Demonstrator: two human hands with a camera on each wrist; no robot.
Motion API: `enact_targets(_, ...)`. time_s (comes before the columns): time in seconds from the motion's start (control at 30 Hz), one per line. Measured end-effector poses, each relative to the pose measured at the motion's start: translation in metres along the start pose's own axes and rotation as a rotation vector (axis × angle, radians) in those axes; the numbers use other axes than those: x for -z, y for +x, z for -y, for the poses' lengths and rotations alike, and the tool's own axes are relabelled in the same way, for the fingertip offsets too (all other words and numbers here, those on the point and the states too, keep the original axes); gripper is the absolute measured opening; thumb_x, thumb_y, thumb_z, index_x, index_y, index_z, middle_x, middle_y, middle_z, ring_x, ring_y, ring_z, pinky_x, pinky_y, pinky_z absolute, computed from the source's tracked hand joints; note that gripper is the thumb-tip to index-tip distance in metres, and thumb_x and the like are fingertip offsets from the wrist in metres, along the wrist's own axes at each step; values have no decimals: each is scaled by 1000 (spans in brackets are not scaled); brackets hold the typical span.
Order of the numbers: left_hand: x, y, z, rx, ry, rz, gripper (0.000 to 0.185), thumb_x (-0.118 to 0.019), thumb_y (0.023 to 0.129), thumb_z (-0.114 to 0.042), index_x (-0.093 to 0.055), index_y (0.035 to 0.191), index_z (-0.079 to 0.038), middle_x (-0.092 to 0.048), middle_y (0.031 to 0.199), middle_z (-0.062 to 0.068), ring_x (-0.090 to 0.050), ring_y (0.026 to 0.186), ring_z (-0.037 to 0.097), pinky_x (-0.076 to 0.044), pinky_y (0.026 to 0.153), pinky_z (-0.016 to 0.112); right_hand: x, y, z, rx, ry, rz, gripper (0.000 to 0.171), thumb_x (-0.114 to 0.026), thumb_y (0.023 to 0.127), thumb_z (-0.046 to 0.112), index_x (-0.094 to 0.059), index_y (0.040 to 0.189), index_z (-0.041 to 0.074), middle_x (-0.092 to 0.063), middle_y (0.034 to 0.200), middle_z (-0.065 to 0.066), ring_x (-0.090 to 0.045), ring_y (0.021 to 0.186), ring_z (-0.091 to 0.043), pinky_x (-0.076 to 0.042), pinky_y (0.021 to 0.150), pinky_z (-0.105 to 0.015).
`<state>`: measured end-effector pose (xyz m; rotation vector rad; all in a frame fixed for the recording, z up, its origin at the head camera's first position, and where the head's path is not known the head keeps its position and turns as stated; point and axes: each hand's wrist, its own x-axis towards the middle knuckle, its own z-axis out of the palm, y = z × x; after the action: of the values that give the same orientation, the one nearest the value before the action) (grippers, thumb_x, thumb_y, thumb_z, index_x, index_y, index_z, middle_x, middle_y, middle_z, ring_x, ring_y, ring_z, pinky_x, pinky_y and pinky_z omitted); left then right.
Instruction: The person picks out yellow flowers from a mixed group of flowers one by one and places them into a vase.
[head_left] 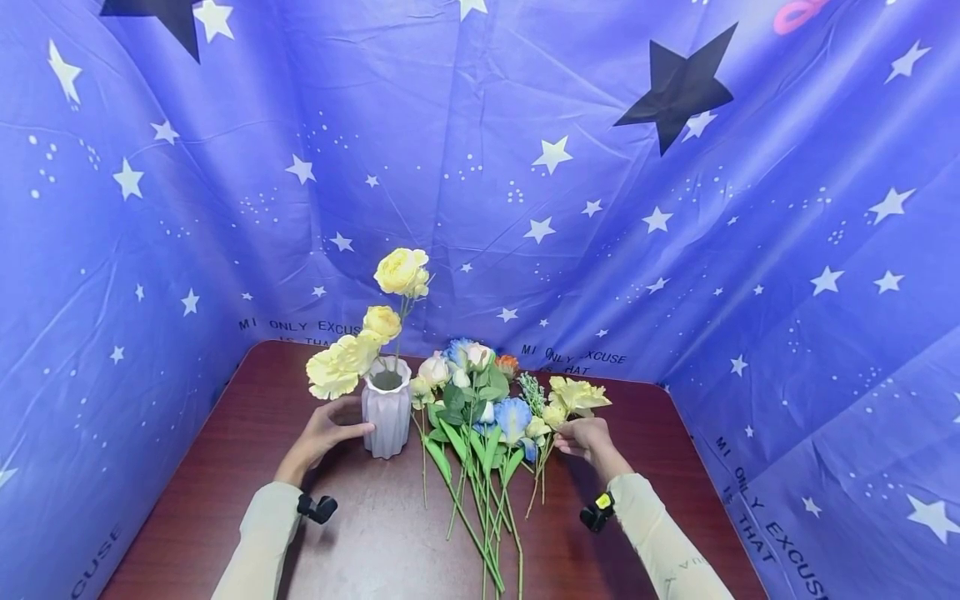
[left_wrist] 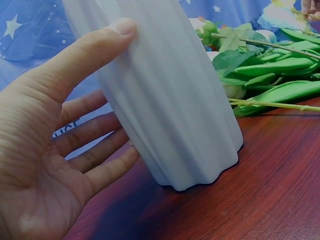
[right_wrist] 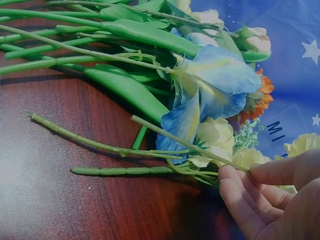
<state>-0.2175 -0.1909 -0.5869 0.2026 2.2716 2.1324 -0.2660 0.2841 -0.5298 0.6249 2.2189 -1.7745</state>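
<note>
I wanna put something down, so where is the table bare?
The table is bare in front of the vase, between the left sleeve and the stems, and again between the stems and right sleeve. It's crowded around the flowers.

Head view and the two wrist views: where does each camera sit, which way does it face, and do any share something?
Head: worn on the head, facing forward and down at a fluted vase and loose flowers; both sleeves, left grip and right grip show.
Left wrist: on that wrist, facing the vase's side; the left grip shows, touching it.
Right wrist: on that wrist, facing a blue iris; the right grip shows, pinching a stem.
Head and left wrist share the vase.
</note>
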Motion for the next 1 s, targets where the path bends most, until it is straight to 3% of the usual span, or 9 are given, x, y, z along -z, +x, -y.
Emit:
enact_targets(0.43,-1,1,-1,18,-11,-16,58,-82,83,-2,-56,132,14,-64,125,35,-68,97,4,-59,83,22,-3,-4,12,79,18,-21,21,-66,85,-12,-68,105,-21,-73,68,-13,-68,54,-12,-61,57,-26)
enact_targets(0.8,-2,0,-1,-1,-15,-19,57,-82,83,-2,-57,132,13,-64,125,35,-68,96,3,-59,82,23,-7,-14,28,120,17,-27,28,-66,90,-11,-64,116,-21,-73,68,-9,-70,58,-13,-61,59,-25)
enact_targets(1.0,-2,0,-1,-7,-6,-20,56,-81,84,-2,-57,131,14,-65,124,35,-68,96,3,-59,82,22,-9,-17,38,153,24,-7,22,-67,90,-10,-67,111,-18,-71,66,-6,-69,59,-13,-62,61,-27)
